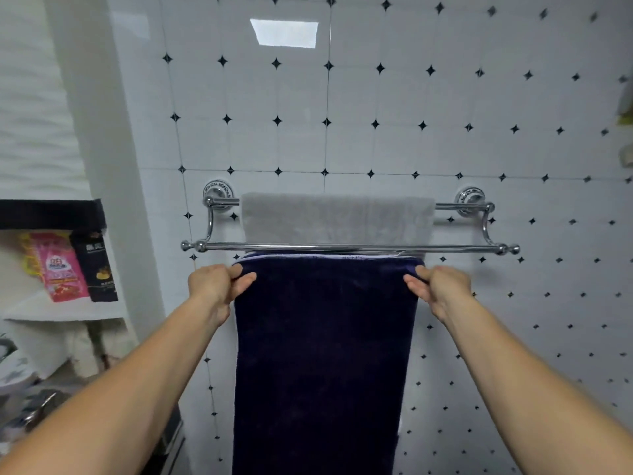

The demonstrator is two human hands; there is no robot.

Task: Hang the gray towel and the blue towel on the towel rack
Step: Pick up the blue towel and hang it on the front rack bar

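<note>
A chrome double-bar towel rack (462,248) is fixed to the tiled wall. The gray towel (337,217) hangs over its rear bar. A dark blue towel (325,354) hangs straight down just below the front bar, its top edge level with that bar. My left hand (215,286) pinches the blue towel's upper left corner. My right hand (442,287) pinches its upper right corner. Whether the blue towel's top rests over the front bar or only sits under it, I cannot tell.
At the left, a recessed shelf holds a pink packet (56,267) and a black packet (97,269). A white pillar (113,166) stands between the shelf and the rack. Part of a basin and a tap (37,409) shows at the lower left.
</note>
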